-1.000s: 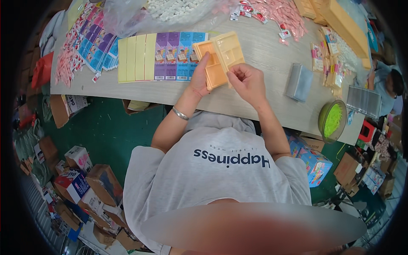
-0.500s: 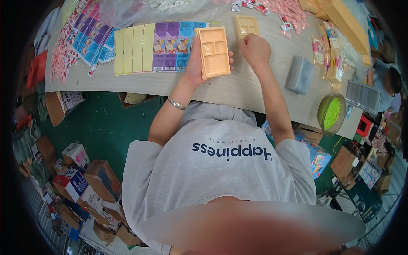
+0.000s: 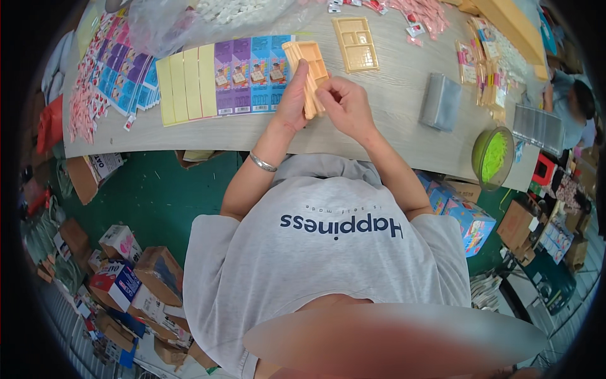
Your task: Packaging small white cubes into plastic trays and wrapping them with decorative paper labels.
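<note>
My left hand (image 3: 294,101) grips a stack of peach plastic trays (image 3: 307,76), tilted so the layered edges show on the thumb side. Square and oblong compartments are visible in the top one. My right hand (image 3: 347,107) is closed at the stack's lower right edge, thumb and index finger pinching there; its other fingers are curled in. Beyond it, a single compartment tray (image 3: 357,45) lies face up on the table. Just left of the stack is a row of printed purple and blue card strips (image 3: 251,76) beside plain yellow ones (image 3: 186,85).
Pink sachets (image 3: 85,107) and more printed cards (image 3: 129,76) cover the table's left side. A clear plastic block (image 3: 440,102) and a bowl of bright green pieces (image 3: 493,158) stand to the right. White pieces in a bag (image 3: 230,9) lie at the back. Another person (image 3: 571,104) is at far right.
My right hand has left the tray on the table and come back to the stack's edge. My left hand has turned the stack on its side somewhat.
</note>
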{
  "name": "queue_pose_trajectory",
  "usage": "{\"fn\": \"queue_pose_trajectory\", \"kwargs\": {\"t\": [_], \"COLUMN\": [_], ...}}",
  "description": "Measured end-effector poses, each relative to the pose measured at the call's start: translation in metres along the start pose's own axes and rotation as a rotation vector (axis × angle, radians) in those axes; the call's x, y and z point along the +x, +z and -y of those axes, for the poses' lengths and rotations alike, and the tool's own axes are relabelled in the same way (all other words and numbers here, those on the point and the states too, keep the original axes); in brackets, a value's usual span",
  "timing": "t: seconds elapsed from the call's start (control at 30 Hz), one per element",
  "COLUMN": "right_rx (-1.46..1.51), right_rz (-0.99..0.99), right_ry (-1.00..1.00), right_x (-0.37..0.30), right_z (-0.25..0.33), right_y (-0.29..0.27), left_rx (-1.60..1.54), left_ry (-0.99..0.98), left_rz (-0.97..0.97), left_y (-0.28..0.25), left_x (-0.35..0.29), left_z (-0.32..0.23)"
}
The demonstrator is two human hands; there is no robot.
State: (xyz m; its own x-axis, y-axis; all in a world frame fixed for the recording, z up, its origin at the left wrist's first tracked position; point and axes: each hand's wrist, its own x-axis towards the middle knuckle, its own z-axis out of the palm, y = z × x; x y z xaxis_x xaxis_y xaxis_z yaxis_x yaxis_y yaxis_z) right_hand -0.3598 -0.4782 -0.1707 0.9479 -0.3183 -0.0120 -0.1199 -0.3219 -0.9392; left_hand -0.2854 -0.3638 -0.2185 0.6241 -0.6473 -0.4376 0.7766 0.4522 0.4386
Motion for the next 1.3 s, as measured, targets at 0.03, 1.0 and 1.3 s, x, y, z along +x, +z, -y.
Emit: {"fn": "queue_pose_trajectory", "kwargs": {"t": [0.03, 1.0, 1.3], "right_rx": [0.006, -0.245, -0.294], "right_rz": [-0.069, -0.124, -0.379], "right_ry": [-0.042, -0.197, -0.222], "right_x": [0.0, -0.003, -0.007], "right_z": [-0.003, 0.007, 0.007], "right_y": [-0.005, -0.016, -0.059], "left_rx": [0.002, 0.222, 0.059], "left_ry": [-0.009, 0.028, -0.01], "left_rz": [0.008, 0.085, 0.061], "left_y": [0.0, 0.022, 0.031], "left_x": [0.003, 0.003, 0.007], "left_z": [0.0, 0.018, 0.006]}}
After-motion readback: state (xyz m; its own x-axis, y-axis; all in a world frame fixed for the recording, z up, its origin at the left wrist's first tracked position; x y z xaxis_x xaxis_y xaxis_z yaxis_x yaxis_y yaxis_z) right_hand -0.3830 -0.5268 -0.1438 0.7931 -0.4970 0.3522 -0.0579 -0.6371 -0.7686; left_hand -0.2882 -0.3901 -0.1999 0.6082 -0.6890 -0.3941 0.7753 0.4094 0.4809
